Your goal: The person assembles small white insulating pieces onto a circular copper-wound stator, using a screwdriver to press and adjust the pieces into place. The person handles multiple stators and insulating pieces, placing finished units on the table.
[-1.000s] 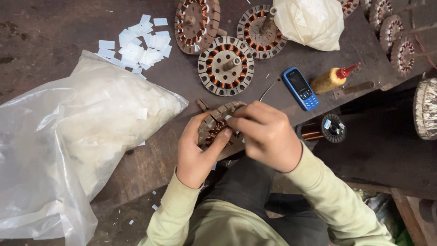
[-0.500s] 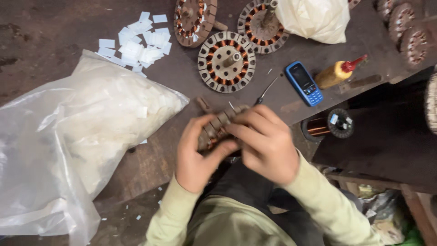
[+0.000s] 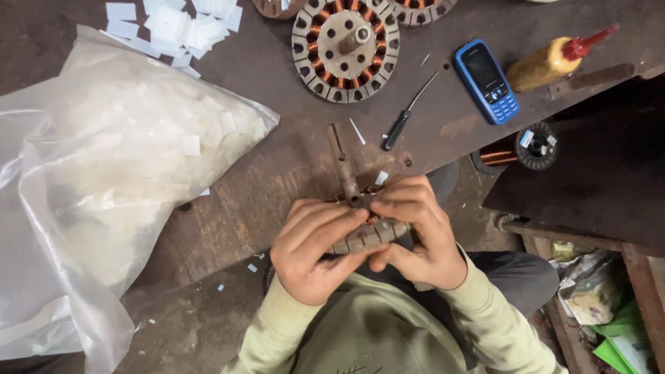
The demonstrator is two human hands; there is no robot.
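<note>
Left hand (image 3: 313, 255) and right hand (image 3: 414, 232) both clasp the stator (image 3: 365, 234) at the bench (image 3: 277, 173) edge; a screwdriver (image 3: 407, 114) lies at 12 o'clock.

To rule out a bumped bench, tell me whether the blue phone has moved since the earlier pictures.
No. The blue phone still lies between the screwdriver and the yellow bottle; only the camera view shifted.
</note>
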